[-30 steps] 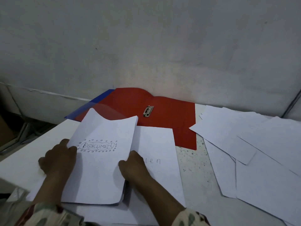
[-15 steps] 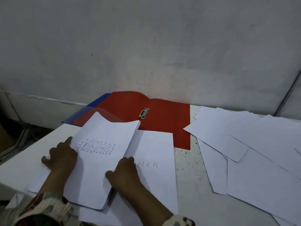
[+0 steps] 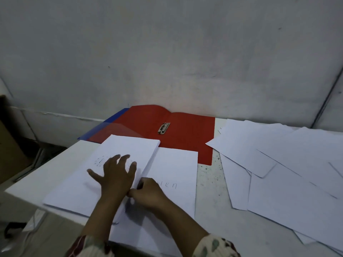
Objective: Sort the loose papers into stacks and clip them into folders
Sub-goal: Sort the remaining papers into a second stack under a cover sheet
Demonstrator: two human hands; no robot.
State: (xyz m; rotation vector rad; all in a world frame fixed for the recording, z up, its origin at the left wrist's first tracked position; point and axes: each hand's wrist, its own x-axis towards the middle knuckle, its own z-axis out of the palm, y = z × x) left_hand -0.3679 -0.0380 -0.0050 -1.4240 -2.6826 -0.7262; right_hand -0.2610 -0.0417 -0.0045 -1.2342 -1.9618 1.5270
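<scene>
A stack of white papers (image 3: 128, 151) lies flat at the table's near left, its top sheet bearing a drawn label. My left hand (image 3: 115, 173) presses on it, palm down, fingers spread, covering most of the label. My right hand (image 3: 148, 193) pinches the stack's right edge with curled fingers. Beside it lies a second white pile (image 3: 174, 164) with handwritten letters. Behind both, an open red folder (image 3: 187, 138) with a metal clip (image 3: 163, 128) lies flat against the wall. A blue folder (image 3: 115, 117) sticks out from under its left side.
Several loose white sheets (image 3: 278, 164) overlap across the right half of the speckled white table (image 3: 209, 182). A grey wall stands close behind the folders. The table's left edge drops off beside the stack, with dark floor clutter below.
The lifted, curling top sheet has been laid flat on the stack. My left hand moved from the stack's left edge onto its middle; my right hand shifted to the stack's right edge.
</scene>
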